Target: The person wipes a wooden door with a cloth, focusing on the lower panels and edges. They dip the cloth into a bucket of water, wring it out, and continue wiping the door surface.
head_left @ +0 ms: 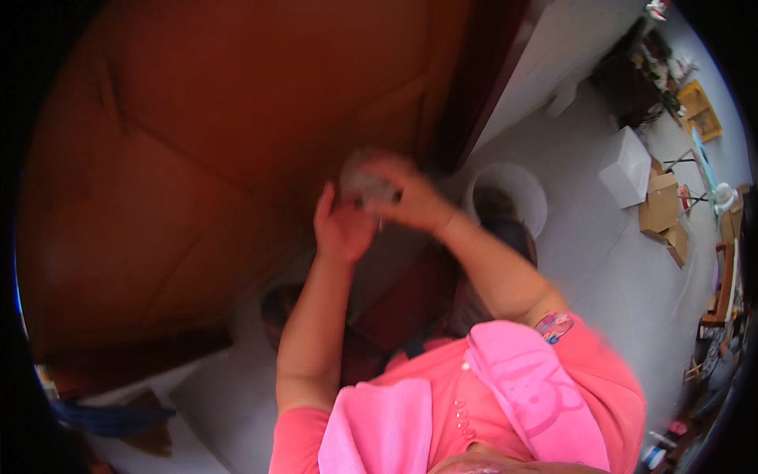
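Note:
A crumpled grey cloth, blurred by motion, is in front of a large reddish-brown wooden panel. My right hand is closed over it from the right, fingers bent around its upper side. Palm up, my left hand lies just below and to the left, against or very near the cloth's lower edge. Its thumb is stretched out, apart from the cloth. The other left fingers are partly hidden by the cloth and the blur.
A white bucket with something dark inside stands on the grey floor, right of my hands. Farther right are a white foam box and cardboard boxes. Clutter lines the far right wall. Blue fabric lies at lower left.

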### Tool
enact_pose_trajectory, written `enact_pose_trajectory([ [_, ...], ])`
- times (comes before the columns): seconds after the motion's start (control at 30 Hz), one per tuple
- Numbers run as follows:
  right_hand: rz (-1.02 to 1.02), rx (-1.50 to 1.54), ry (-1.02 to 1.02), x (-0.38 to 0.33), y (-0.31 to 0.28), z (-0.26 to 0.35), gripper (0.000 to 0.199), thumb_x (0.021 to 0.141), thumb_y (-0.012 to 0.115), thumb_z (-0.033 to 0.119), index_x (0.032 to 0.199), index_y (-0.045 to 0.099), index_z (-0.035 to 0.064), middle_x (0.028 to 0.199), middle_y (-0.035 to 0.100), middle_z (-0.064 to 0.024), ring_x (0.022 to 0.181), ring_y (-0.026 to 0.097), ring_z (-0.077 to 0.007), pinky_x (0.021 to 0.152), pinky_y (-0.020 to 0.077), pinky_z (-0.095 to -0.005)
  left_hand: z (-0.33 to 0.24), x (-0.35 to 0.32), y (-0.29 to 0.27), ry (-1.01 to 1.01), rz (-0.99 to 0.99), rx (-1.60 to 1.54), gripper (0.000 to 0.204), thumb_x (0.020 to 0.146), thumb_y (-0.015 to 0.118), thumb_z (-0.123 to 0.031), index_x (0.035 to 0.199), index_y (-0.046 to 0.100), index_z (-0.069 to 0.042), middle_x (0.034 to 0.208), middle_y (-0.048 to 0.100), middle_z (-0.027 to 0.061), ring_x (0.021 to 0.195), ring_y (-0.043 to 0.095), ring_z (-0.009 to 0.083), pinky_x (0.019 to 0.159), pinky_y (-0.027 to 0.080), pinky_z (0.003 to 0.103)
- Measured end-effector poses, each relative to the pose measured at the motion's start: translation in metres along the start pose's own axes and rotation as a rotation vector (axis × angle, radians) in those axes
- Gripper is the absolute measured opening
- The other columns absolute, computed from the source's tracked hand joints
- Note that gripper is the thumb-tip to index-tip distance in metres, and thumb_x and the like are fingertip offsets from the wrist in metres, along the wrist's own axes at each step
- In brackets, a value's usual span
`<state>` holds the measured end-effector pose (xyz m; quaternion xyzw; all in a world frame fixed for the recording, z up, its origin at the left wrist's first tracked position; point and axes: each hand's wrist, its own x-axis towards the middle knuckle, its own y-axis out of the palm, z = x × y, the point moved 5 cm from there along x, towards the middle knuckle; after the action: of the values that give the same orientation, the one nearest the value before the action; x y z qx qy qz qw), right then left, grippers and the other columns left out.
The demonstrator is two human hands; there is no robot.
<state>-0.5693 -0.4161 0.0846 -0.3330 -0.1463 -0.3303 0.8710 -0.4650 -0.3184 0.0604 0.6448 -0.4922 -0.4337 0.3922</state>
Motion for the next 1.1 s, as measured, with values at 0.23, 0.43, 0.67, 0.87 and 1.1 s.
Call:
enact_pose_trajectory([
  [0.23,-0.114,0.417,0.469,-0.006,0.009,-0.043,0.057,0.073,0.077,0.01,0.125,0.056,0.0062,0.115,0.062,-0.0101,0.105,0.061,-0.0217,0.09,0.0498,-0.0321,-0.004,0.008,0.0,-0.163,0.124,0.229,0.072,0.096,0.042,-0.059,0.145,0.041,-0.005,0.139,0.05,0.0149,0.128,0.049,0.0333,0.104,0.042,0.046],
  [0.43,-0.464,0.504,0.461,0.016,-0.082,-0.06,0.053,0.074,0.072,0.007,0.123,0.054,0.0014,0.109,0.064,-0.0082,0.101,0.06,-0.0158,0.088,0.0504,-0.0312,-0.026,0.028,-0.008,-0.133,0.105,0.707,0.066,0.095,0.05,-0.05,0.142,0.043,-0.004,0.136,0.052,0.0167,0.122,0.054,0.0326,0.098,0.046,0.044],
  [0.67,-0.921,-0.392,-0.34,0.106,-0.255,0.045,0.047,0.071,0.078,0.007,0.113,0.059,0.0116,0.11,0.059,-0.01,0.101,0.06,-0.0288,0.087,0.051,-0.0353,-0.046,0.037,-0.019,-0.009,-0.081,0.729,0.059,0.094,0.052,-0.042,0.139,0.047,-0.005,0.131,0.056,0.0147,0.117,0.056,0.0269,0.096,0.044,0.038],
  [0.87,-0.915,-0.652,-0.501,0.167,-0.299,0.085,0.044,0.072,0.067,0.0,0.113,0.055,0.0117,0.112,0.057,-0.0177,0.099,0.06,-0.0362,0.08,0.0519,-0.0416,-0.04,0.041,-0.03,-0.031,-0.075,0.743,0.057,0.093,0.053,-0.042,0.137,0.049,-0.005,0.13,0.057,0.0145,0.116,0.056,0.0264,0.095,0.044,0.038],
  [1.1,-0.947,-0.757,-0.204,0.136,-0.266,0.008,0.048,0.069,0.068,0.004,0.115,0.058,0.0119,0.116,0.058,-0.0117,0.112,0.055,-0.0343,0.092,0.0492,-0.0424,-0.047,0.039,-0.033,-0.012,-0.083,0.74,0.058,0.093,0.052,-0.043,0.138,0.049,-0.006,0.131,0.056,0.0148,0.116,0.056,0.0264,0.096,0.044,0.038],
])
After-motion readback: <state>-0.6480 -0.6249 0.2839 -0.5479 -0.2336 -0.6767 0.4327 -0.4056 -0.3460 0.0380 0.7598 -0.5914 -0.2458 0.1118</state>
